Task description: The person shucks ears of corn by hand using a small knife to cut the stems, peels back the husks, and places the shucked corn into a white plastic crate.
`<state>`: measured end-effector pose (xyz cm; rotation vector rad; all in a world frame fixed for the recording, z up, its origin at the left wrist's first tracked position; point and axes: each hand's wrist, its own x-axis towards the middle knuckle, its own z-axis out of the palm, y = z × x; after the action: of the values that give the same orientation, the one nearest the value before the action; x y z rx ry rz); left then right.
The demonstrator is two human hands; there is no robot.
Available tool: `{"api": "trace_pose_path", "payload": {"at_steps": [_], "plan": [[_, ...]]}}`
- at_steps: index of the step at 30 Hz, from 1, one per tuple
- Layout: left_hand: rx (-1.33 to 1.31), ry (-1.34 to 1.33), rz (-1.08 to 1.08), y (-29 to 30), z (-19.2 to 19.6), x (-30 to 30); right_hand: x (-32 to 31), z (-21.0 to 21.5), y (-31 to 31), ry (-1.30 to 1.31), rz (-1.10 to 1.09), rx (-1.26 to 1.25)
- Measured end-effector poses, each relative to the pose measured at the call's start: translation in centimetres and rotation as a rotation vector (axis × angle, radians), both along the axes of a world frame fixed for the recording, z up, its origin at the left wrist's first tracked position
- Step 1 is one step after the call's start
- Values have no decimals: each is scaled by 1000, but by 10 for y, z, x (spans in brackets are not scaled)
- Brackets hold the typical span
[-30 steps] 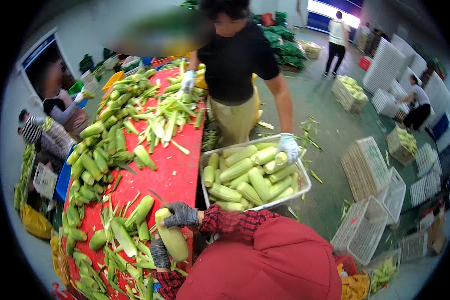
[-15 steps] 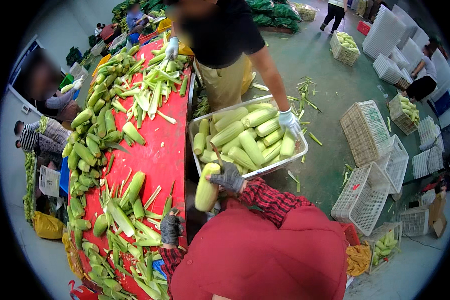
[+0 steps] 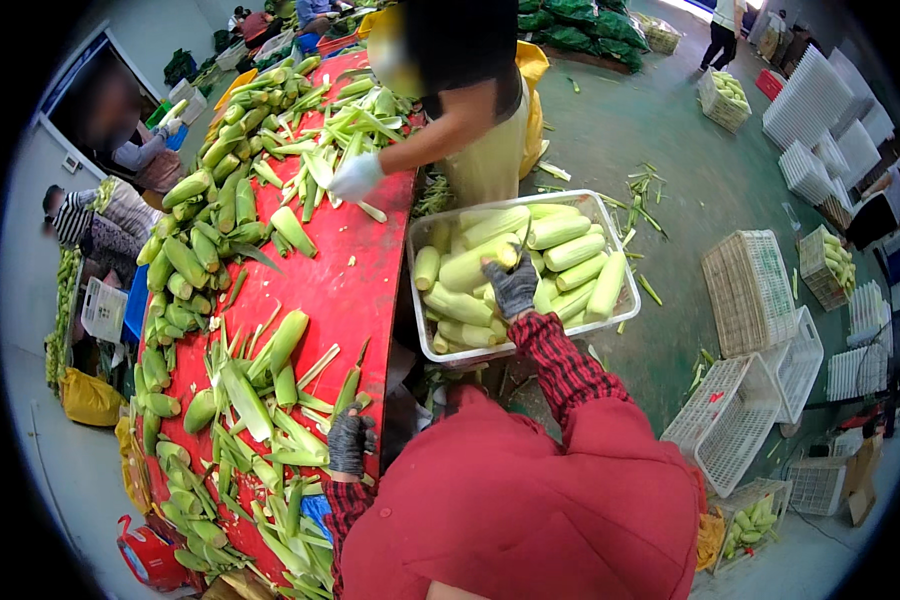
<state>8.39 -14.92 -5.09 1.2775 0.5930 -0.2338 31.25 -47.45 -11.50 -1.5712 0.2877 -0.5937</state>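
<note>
My right hand (image 3: 513, 287), in a dark grey glove, is over the white crate (image 3: 530, 347), its fingers closed on the end of a husked pale green ear of corn (image 3: 478, 264). The ear lies on others in the crate. A thin dark pointed thing (image 3: 525, 236) sticks up by these fingers; its kind is unclear. My left hand (image 3: 350, 441), also gloved, is at the red table's (image 3: 345, 300) edge, its fingers loosely bent and apart with nothing visible in them. Just beyond it lies a partly husked ear (image 3: 347, 388) with a dark tip.
Unhusked ears (image 3: 185, 262) line the table's far left side, with loose husks (image 3: 240, 400) nearer me. A co-worker's white-gloved hand (image 3: 357, 177) is over the table ahead. Empty crates (image 3: 725, 415) stand on the green floor at right; husk scraps lie around.
My right hand has carried the ear forward and right, from beside the table into the crate. The co-worker's gloved hand has left the crate for the table. My left hand has hardly moved.
</note>
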Motion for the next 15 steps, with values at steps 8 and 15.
{"api": "trace_pose_path", "payload": {"at_steps": [8,15], "plan": [[10,25,90,14,-4,-15,56,-73,45,497,152,-496],[-80,39,307,41,-15,-38,17,-46,72,553,369,-474]]}}
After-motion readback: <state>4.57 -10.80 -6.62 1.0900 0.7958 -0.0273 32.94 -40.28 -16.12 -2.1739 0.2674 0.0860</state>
